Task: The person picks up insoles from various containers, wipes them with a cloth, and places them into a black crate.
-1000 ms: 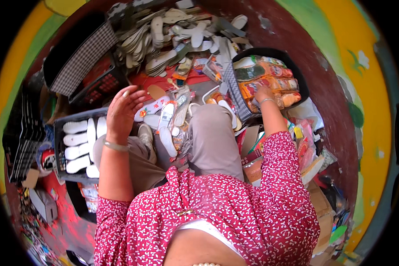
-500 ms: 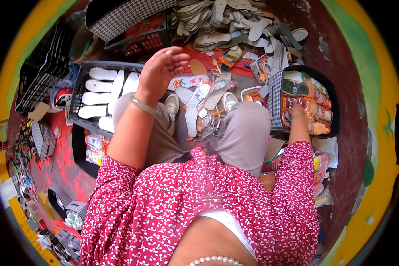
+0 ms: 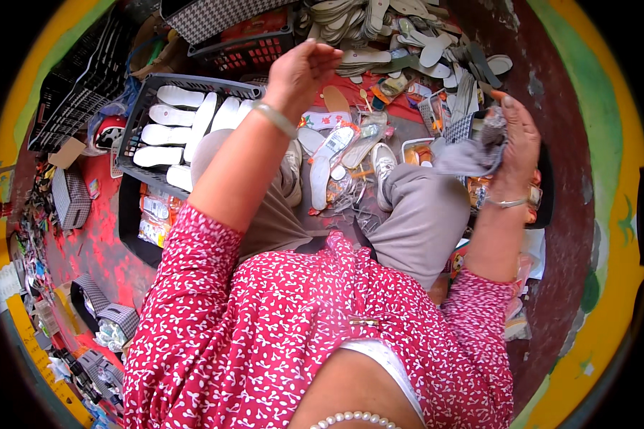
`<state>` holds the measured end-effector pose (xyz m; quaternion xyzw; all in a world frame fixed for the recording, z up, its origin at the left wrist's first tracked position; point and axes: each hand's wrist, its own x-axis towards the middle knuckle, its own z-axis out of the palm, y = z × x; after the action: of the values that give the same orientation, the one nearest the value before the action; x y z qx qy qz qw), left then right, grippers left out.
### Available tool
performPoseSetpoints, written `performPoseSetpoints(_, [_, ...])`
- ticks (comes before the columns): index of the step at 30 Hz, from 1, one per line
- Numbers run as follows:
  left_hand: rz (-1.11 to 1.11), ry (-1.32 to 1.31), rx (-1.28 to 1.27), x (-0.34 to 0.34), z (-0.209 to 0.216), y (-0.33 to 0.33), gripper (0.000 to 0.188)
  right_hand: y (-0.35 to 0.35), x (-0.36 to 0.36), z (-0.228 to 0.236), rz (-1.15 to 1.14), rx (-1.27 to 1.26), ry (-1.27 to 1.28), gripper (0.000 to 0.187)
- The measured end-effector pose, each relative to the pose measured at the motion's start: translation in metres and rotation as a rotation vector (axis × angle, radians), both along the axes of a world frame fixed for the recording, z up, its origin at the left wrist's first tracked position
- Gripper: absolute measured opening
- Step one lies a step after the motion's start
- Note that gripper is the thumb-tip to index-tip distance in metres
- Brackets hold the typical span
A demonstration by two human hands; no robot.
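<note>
My right hand [image 3: 520,143] is raised over the basket at my right, with a limp grey cloth [image 3: 472,154] hanging from its thumb side. Beneath it, orange packets [image 3: 478,187] in that basket are largely hidden by the hand and cloth. My left hand [image 3: 300,71] hovers between the far crates and the floor, fingers loosely bent and nothing visible in them. Left of that forearm, a dark crate [image 3: 132,146] holds white insoles [image 3: 166,134] laid in rows. Between my shoes [image 3: 383,171] lie loose and wrapped insoles [image 3: 330,146].
Stacked insoles [image 3: 340,21] are heaped at the far side. A houndstooth-patterned basket [image 3: 225,18] stands behind a black crate [image 3: 243,51]. Black crates [image 3: 79,79] lean at far left, and a dark box with packets [image 3: 154,214] sits below the insole crate. A painted wall curves along the right.
My right hand has come up out of the right basket and now has the grey cloth. My left hand has shifted right and farther away. The view has turned slightly.
</note>
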<state>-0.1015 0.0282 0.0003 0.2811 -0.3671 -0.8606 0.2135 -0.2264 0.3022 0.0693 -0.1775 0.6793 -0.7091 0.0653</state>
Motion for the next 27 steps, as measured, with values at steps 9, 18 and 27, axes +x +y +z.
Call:
performPoseSetpoints(9, [-0.98,-0.894,-1.605,-0.061,-0.306,-0.055,0.026,-0.024,-0.017,-0.068,0.067,-0.57,-0.69,0.026])
performPoseSetpoints(18, [-0.75,-1.169,-0.909,-0.034,-0.347,0.018,0.053,-0.039,-0.011,-0.058,0.049,-0.482,-0.809,0.029])
performPoseSetpoints(27, [-0.672,-1.178,-1.182,-0.042,-0.359,0.035,0.064,-0.031,-0.019,-0.064,0.039,-0.477,-0.861,0.032])
